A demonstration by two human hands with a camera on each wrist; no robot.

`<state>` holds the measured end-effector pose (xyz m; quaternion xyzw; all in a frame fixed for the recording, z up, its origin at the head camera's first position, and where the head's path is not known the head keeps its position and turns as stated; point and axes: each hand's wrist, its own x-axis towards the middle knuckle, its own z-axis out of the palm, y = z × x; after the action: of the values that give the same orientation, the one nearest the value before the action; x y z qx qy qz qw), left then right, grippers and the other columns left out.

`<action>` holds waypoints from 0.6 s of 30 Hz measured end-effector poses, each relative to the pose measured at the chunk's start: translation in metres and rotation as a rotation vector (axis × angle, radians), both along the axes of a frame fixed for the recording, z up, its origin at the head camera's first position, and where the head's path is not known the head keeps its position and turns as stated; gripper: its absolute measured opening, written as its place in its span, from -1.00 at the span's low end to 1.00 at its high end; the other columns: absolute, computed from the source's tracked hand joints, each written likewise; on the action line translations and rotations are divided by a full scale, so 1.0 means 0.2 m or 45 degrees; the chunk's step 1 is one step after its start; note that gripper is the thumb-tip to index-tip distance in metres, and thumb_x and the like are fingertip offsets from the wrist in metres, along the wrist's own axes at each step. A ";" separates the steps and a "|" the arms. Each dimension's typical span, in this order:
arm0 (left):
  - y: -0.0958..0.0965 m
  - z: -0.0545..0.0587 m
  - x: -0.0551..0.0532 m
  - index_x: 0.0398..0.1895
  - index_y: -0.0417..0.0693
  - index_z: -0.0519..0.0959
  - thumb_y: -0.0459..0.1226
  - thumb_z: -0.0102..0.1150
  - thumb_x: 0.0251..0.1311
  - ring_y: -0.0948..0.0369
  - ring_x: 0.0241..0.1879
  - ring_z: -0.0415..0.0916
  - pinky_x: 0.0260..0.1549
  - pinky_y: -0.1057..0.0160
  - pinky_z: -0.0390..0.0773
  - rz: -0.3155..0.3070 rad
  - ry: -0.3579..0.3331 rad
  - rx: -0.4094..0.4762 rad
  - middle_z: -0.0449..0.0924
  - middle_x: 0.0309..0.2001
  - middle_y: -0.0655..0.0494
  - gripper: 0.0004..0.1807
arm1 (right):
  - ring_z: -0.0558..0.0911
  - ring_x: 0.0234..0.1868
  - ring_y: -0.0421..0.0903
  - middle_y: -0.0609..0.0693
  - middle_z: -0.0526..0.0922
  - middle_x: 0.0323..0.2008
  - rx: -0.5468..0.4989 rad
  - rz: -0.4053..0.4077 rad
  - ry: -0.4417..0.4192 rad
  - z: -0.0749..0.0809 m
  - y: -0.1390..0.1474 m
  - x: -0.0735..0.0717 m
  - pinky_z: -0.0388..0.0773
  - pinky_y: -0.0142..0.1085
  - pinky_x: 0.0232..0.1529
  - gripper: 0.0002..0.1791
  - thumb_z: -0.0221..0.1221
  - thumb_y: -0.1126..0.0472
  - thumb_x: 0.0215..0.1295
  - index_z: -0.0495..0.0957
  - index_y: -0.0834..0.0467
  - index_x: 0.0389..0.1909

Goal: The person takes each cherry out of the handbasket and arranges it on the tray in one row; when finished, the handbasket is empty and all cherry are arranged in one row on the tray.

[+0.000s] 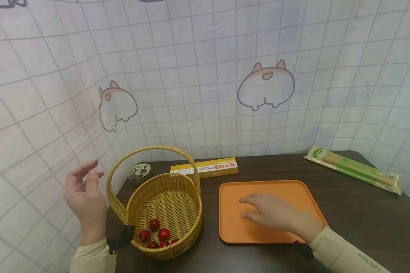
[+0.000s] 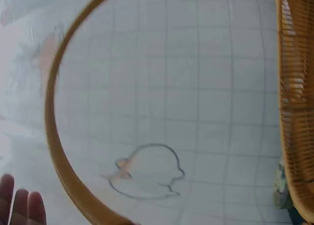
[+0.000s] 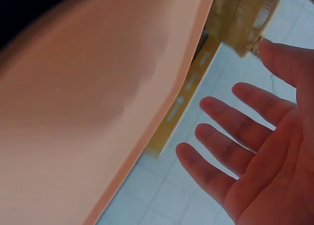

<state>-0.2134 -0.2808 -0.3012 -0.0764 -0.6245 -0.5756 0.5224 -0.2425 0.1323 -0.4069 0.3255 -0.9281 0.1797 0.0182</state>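
Note:
My left hand (image 1: 86, 195) is raised at the left of the wicker basket (image 1: 199, 218), its fingers loosely bent and holding nothing. Beside it rises the basket's tall arched handle (image 1: 153, 147). Several dark red cherries (image 1: 164, 234) lie in the near part of the basket floor. Over the orange tray (image 1: 230, 231) hovers my right hand (image 1: 271, 210), palm down with nothing in it. Its spread fingers (image 3: 216, 171) show in the right wrist view, apart from the tray. Only the fingertips (image 2: 37, 208) of the left hand appear in the left wrist view.
A round patterned tin (image 1: 139, 172) stands behind the basket at left. Along the back lies a yellow pasta box (image 1: 218, 168). A long clear-and-green noodle packet (image 1: 355, 169) sits at the back right of the dark table (image 1: 348, 212). Grid-patterned curtain (image 1: 198, 87) surrounds the table.

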 end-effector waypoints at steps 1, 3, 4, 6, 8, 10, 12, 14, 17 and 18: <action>-0.03 -0.01 0.00 -0.07 -0.39 0.54 -0.51 -0.01 0.30 0.17 -0.12 0.53 -0.16 0.36 0.50 -0.015 -0.001 0.069 0.63 -0.10 -0.02 -0.80 | 0.54 0.17 0.04 0.02 0.57 0.16 -0.001 0.018 0.018 0.00 -0.01 0.01 0.45 -0.01 0.14 -0.50 0.14 -0.08 0.39 0.50 0.11 0.22; -0.09 -0.05 -0.02 0.03 -0.34 0.50 -0.51 -0.01 0.32 0.13 -0.02 0.47 -0.13 0.35 0.48 -0.107 -0.054 0.164 0.58 -0.04 -0.05 -0.75 | 0.55 0.16 0.01 0.00 0.58 0.15 -0.006 0.044 0.028 0.00 -0.04 0.02 0.46 -0.03 0.13 -0.51 0.13 -0.08 0.39 0.51 0.10 0.22; -0.11 -0.06 -0.02 0.09 -0.29 0.46 -0.48 -0.01 0.34 0.13 0.03 0.45 -0.11 0.35 0.46 -0.179 -0.127 0.198 0.55 0.00 -0.04 -0.72 | 0.55 0.16 0.00 -0.01 0.59 0.14 -0.014 0.054 0.033 0.01 -0.05 0.03 0.47 -0.04 0.13 -0.52 0.14 -0.07 0.39 0.51 0.09 0.21; -0.16 -0.11 -0.03 0.22 -0.22 0.36 -0.38 -0.03 0.42 0.15 0.11 0.42 -0.05 0.39 0.46 -0.335 -0.318 0.205 0.47 0.08 0.00 -0.66 | 0.55 0.16 -0.02 -0.03 0.59 0.14 -0.029 0.064 0.036 0.01 -0.07 0.04 0.47 -0.04 0.13 -0.54 0.13 -0.06 0.40 0.52 0.07 0.21; -0.20 -0.15 -0.03 0.34 -0.15 0.23 -0.24 -0.09 0.49 0.23 0.15 0.39 0.02 0.39 0.42 -0.433 -0.569 0.109 0.41 0.17 0.07 -0.57 | 0.55 0.16 -0.03 -0.05 0.59 0.14 -0.056 0.076 0.035 0.01 -0.10 0.05 0.47 -0.05 0.12 -0.56 0.13 -0.05 0.41 0.52 0.05 0.21; -0.23 -0.20 -0.04 0.42 -0.10 0.13 -0.09 -0.14 0.51 0.30 0.14 0.38 0.14 0.27 0.34 -0.483 -0.800 -0.054 0.33 0.25 0.08 -0.47 | 0.55 0.16 -0.05 -0.07 0.59 0.14 -0.086 0.084 0.041 0.01 -0.12 0.05 0.47 -0.06 0.12 -0.58 0.12 -0.04 0.41 0.52 0.03 0.20; -0.25 -0.24 -0.06 0.46 -0.15 0.05 -0.03 -0.15 0.50 0.28 0.16 0.33 0.23 0.09 0.24 -0.501 -0.942 -0.188 0.26 0.33 0.02 -0.38 | 0.56 0.15 -0.07 -0.09 0.59 0.13 -0.120 0.088 0.054 0.01 -0.14 0.06 0.48 -0.07 0.12 -0.60 0.11 -0.03 0.42 0.53 0.01 0.19; -0.26 -0.29 -0.07 0.48 -0.17 0.04 0.02 -0.13 0.48 0.17 0.20 0.29 0.26 -0.08 0.14 -0.482 -1.050 -0.277 0.20 0.39 -0.06 -0.32 | 0.56 0.15 -0.09 -0.12 0.60 0.12 -0.161 0.090 0.065 0.01 -0.15 0.06 0.48 -0.08 0.12 -0.62 0.10 -0.01 0.43 0.54 0.02 0.18; -0.28 -0.37 -0.11 0.46 -0.21 0.05 0.05 -0.08 0.45 -0.09 0.36 0.12 0.29 -0.26 0.05 -0.477 -1.159 -0.353 0.10 0.44 -0.26 -0.28 | 0.56 0.15 -0.11 -0.14 0.61 0.11 -0.229 0.094 0.064 0.02 -0.18 0.05 0.48 -0.09 0.12 -0.64 0.10 0.01 0.44 0.55 0.02 0.16; -0.29 -0.39 -0.12 0.45 -0.22 0.06 0.05 -0.07 0.45 -0.15 0.38 0.08 0.29 -0.28 0.03 -0.480 -1.196 -0.382 0.09 0.43 -0.30 -0.28 | 0.56 0.14 -0.12 -0.15 0.61 0.11 -0.248 0.098 0.057 0.02 -0.19 0.05 0.48 -0.08 0.12 -0.64 0.10 0.02 0.44 0.55 0.03 0.16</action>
<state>-0.2371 -0.3391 -0.3795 0.0048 -0.8422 -0.5361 0.0570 -0.2334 0.0944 -0.4025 0.3615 -0.8925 0.2623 0.0635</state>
